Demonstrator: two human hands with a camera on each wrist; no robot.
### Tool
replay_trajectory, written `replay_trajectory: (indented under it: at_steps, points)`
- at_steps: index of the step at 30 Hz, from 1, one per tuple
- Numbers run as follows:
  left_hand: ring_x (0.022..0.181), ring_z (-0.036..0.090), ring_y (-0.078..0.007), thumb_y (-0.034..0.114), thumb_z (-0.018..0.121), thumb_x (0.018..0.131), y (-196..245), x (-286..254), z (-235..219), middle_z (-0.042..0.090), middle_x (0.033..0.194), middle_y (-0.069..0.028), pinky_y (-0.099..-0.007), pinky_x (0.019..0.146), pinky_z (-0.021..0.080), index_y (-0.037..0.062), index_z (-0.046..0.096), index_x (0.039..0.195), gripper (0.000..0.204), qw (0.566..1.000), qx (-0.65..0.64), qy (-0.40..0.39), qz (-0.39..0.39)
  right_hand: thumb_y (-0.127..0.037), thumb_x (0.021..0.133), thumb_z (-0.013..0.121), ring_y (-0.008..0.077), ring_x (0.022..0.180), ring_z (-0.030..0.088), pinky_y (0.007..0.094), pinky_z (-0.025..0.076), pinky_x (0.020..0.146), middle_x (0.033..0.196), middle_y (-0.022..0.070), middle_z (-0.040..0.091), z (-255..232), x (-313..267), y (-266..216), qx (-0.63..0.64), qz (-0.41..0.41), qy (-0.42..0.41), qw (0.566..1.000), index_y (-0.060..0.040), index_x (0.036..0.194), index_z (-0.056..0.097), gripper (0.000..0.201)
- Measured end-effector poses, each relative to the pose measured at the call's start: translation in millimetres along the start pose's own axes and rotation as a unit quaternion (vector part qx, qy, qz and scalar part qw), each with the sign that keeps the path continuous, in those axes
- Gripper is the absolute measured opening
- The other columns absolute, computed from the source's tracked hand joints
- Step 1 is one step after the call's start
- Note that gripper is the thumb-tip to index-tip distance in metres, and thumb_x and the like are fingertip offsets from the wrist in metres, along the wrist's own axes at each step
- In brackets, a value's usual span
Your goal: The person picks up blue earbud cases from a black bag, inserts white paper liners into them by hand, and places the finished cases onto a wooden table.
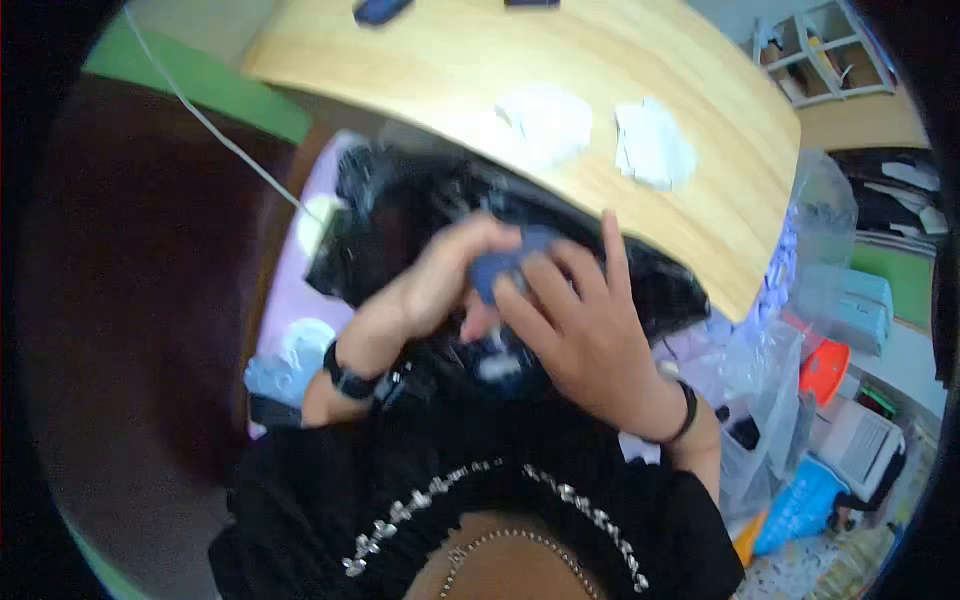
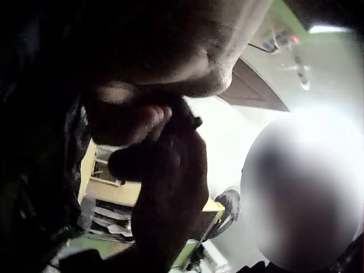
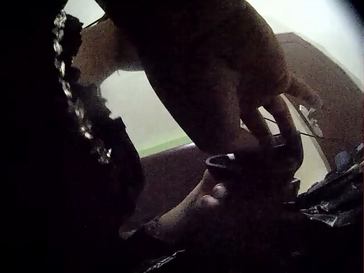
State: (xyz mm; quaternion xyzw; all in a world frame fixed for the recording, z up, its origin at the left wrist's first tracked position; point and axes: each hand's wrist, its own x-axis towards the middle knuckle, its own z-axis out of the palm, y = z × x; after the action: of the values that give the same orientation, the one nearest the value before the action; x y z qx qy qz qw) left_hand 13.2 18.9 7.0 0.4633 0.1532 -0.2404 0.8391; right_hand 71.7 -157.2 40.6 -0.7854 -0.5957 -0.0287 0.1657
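In the head view a small dark-blue object (image 1: 515, 258), blurred, is held between both hands over the lap. My left hand (image 1: 432, 282) grips it from the left, with the thumb along its upper side. From the right, my right hand (image 1: 590, 335) has its curled fingers on it, while one finger points away toward the table. The right wrist view shows the object as a dark shape with a rounded rim (image 3: 219, 162); I cannot tell its kind. Beneath the hands spreads a crinkled black plastic bag (image 1: 375, 235). The left wrist view is very dark.
A light wooden table (image 1: 420, 60) stands in front, its edge close beyond the hands. On it lie two white paper-like pieces (image 1: 555, 125) and dark items at the far edge. Clear plastic bags (image 1: 745, 400) and a red-orange container (image 1: 825, 370) are at the right. A white cable (image 1: 210, 125) hangs left.
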Motion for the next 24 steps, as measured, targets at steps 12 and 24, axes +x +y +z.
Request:
replay_trajectory:
  at_steps: [12,24]
  points:
    - [0.086,0.062,-0.0282,0.052,0.077,0.065,175.3,101.8,-157.3,0.064,0.091,-0.0169,-0.0371,0.077,0.05,-0.0004,0.061,0.107,0.069,0.492,0.687,0.444,0.297,-0.015,0.078,0.063,0.0312,0.077,0.059,0.0383,0.048,0.074,0.078,0.0135,0.059,-40.4,-5.5,65.8,0.228,0.188,-0.041,0.954,-0.0035,0.085,0.061,0.013]
    - [0.078,0.063,-0.0269,0.039,0.054,0.084,189.6,58.8,-176.2,0.067,0.085,-0.0179,-0.0328,0.072,0.047,-0.0049,0.064,0.089,0.045,0.649,0.547,0.471,0.24,-0.021,0.072,0.072,0.0326,0.09,0.057,0.0398,0.049,0.078,0.092,0.0152,0.056,13.6,3.9,157.0,0.011,0.242,0.136,0.961,-0.0006,0.089,0.063,0.028]
